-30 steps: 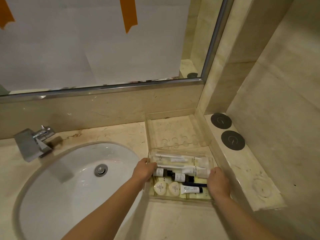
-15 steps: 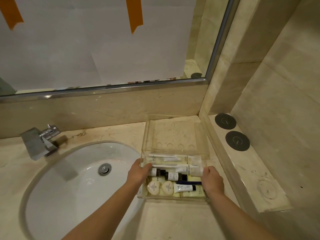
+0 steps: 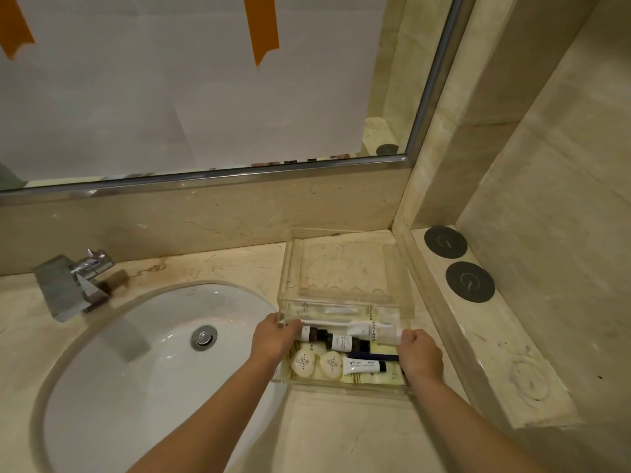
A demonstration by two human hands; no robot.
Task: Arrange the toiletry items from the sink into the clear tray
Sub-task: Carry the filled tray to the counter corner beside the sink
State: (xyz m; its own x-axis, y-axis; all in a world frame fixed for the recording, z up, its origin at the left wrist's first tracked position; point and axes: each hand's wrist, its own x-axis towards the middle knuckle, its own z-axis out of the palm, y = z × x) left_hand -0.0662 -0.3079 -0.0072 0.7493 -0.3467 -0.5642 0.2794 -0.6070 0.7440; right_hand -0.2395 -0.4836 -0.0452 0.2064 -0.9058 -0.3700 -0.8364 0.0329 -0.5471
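Observation:
A clear tray (image 3: 341, 384) sits on the marble counter right of the sink (image 3: 136, 353). It holds two round white soaps (image 3: 302, 365), a white tube (image 3: 363, 366), two small dark-capped bottles (image 3: 345, 343), a dark blue stick (image 3: 372, 356) and long white packets (image 3: 358, 327). A clear cover piece (image 3: 341, 268) stands tilted over the tray's far half. My left hand (image 3: 273, 339) grips its near left corner. The near right corner is held by my right hand (image 3: 420, 356). The sink bowl holds no items.
A chrome tap (image 3: 75, 285) stands at the sink's back left. Two round black discs (image 3: 445, 241) lie on a raised marble ledge to the right. A paper-covered mirror (image 3: 170, 97) hangs behind the counter, and a marble wall rises on the right.
The clear cover piece has tilted up from lying flatter on the counter, and its near edge has come toward me. Both hands have stayed on its near corners.

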